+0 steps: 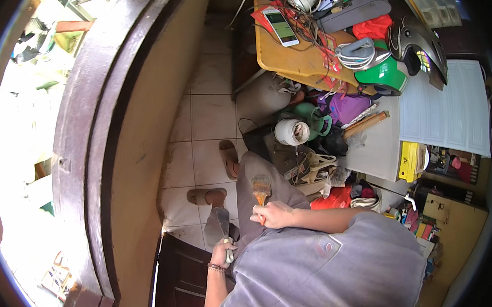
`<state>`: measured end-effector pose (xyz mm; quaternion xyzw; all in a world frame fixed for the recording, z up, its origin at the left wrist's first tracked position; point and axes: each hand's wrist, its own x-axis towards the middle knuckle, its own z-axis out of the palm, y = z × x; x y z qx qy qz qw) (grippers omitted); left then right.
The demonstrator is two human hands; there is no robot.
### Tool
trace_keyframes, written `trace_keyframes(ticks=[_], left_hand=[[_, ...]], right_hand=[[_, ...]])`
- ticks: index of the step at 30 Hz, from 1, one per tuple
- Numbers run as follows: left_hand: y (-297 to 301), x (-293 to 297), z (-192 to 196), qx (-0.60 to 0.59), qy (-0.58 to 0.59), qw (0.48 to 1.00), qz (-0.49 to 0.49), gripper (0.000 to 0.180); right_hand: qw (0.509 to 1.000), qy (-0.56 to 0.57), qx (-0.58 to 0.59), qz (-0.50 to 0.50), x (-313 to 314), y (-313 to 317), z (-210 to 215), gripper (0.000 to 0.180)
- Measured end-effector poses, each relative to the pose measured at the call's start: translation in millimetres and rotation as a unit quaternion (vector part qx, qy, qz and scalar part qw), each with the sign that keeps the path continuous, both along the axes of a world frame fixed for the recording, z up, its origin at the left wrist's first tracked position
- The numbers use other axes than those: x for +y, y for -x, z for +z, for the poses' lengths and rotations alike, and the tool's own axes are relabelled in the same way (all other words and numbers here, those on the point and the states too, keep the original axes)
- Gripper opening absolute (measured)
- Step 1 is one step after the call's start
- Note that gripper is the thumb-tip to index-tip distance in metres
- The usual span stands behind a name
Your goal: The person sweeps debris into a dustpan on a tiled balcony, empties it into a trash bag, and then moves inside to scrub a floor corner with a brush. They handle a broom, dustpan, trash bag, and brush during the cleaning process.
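Observation:
My right hand (276, 214) is closed round the orange handle of a wide paintbrush (261, 187). Its bristles point away from me, over my grey trouser leg. Lower and to the left, my left hand (222, 251), with a dark bracelet at the wrist, grips the pale handle of a putty knife (219, 219). The knife's broad grey blade points away from me, beside my lower leg. The two tools are apart. Sandals (208, 196) are on my feet on the tiled floor.
A dark door frame (85, 162) and tan wall run down the left. At the back, a wooden table (277, 54) carries a phone (280, 26), cables, an iron and helmets (418, 50). Below stand a gas cylinder (262, 100), a white bucket (289, 133) and bags. A dark panel (180, 279) lies near left.

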<state>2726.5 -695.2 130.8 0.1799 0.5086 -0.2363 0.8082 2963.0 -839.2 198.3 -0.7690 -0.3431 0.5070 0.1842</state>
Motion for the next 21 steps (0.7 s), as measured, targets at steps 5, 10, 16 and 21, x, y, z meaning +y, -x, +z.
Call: trace_keyframes(ticks=[5,10,16,21], left_hand=[[2.9,-1.2,-40.3,0.031,0.091,0.995,-0.031,0.028],[-23.0,10.3,-124.0,0.048,0.033,0.994,-0.088,0.018],[-96.0,27.3,-295.8,-0.007,-0.407,0.796,-0.448,0.036],[-160.7,44.5,-438.7,-0.022,-0.461,0.743,-0.485,0.034]], right_hand=[[0.999,-0.021,-0.011,0.022,27.4,-24.2,-31.0,0.029],[0.997,0.047,-0.054,0.010,114.0,-126.7,-119.6,0.040],[0.957,-0.012,-0.078,-0.278,152.8,-252.8,-363.1,0.039],[0.955,-0.006,-0.140,-0.263,146.2,-317.0,-509.8,0.034]])
